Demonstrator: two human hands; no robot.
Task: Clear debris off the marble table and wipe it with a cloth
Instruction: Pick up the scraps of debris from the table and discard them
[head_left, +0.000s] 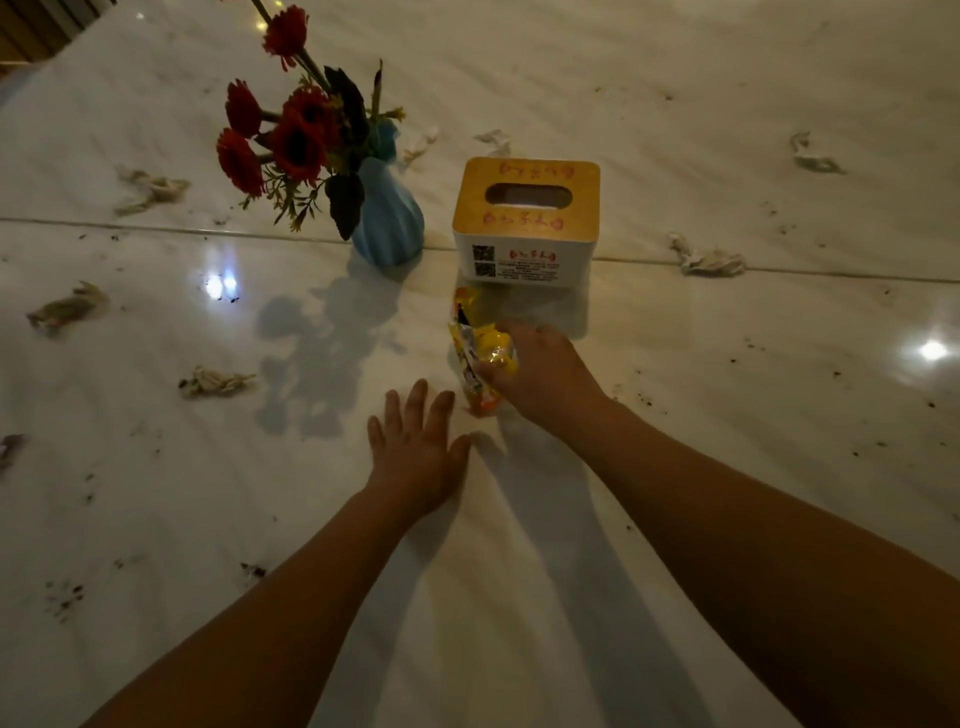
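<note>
My right hand (540, 371) grips a crumpled yellow snack wrapper (478, 345) just in front of the tissue box. My left hand (418, 452) lies flat with straight fingers on the white marble table (675, 519), a little left of the wrapper. Crumpled tissue scraps are scattered around: one at the left (215, 382), one further left (67, 306), one at the back left (150, 189), one at the right (709, 260), one at the far right (815, 156). Dark crumbs (65, 600) speckle the surface. No cloth is in view.
A white tissue box with a wooden lid (524, 223) stands at the centre. Beside it on the left is a blue ribbed vase (387, 223) with red flowers (291, 140). A seam (156, 227) runs across the tabletop. Two small tissue bits (493, 137) lie behind the box.
</note>
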